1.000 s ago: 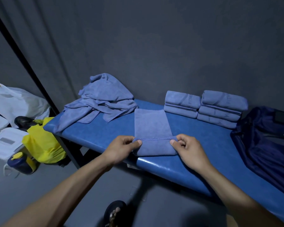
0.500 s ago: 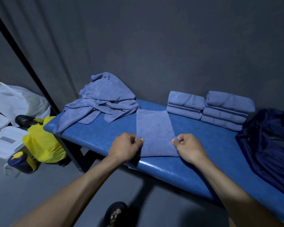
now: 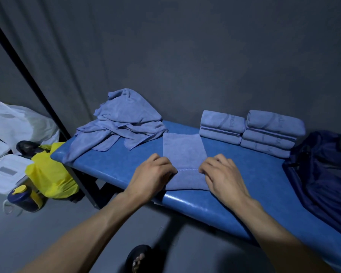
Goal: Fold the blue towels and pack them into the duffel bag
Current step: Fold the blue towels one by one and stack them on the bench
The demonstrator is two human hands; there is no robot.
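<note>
At the far left, a white plastic bag is running off the frame edge, and the white containers below it are only partly showing. A yellow bag is sitting on the floor beside a dark jar with a yellow lid, its label too dim to read. On the blue padded table, a heap of unfolded blue towels is lying at the left end, one corner drooping over the edge.

The left hand is pinching the left end of the hemmed fold in the towel being folded, fingers curled closed on the cloth. This towel is lying near the table's front edge, its long axis running away from the person toward the wall. The right hand is gripping the fold's right end likewise; its fingertips are hidden under the knuckles.

Two stacks of folded towels are standing by the wall. The dark blue duffel bag is slumping at the right, cut off by the frame.
</note>
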